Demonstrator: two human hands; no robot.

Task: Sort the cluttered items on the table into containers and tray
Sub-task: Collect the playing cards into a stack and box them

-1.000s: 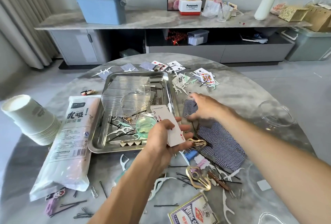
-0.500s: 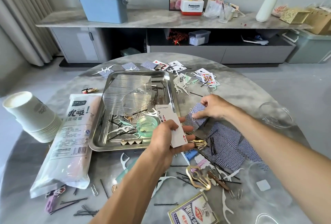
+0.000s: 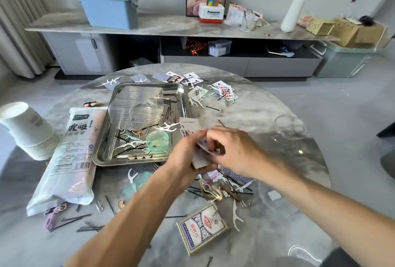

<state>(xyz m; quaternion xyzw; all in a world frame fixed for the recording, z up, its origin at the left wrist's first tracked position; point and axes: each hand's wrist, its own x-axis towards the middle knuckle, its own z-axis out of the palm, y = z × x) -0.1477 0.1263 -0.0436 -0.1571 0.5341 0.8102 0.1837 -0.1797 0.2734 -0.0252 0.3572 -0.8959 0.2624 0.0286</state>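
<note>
Above the table point(image 3: 267, 115), both hands together: left hand point(image 3: 186, 155) and right hand point(image 3: 233, 149) gripping a stack of cards point(image 3: 189, 128). Steel tray point(image 3: 183, 104) holds floss picks, hairpins, clear box.

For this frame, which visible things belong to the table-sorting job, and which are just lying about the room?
Job:
- playing cards held between left hand and right hand
- metal tray
- card box
- loose cards at the table's far side
- hairpins
- floss picks

Lying about:
- blue bin
- Panasonic box
- white roll
</note>
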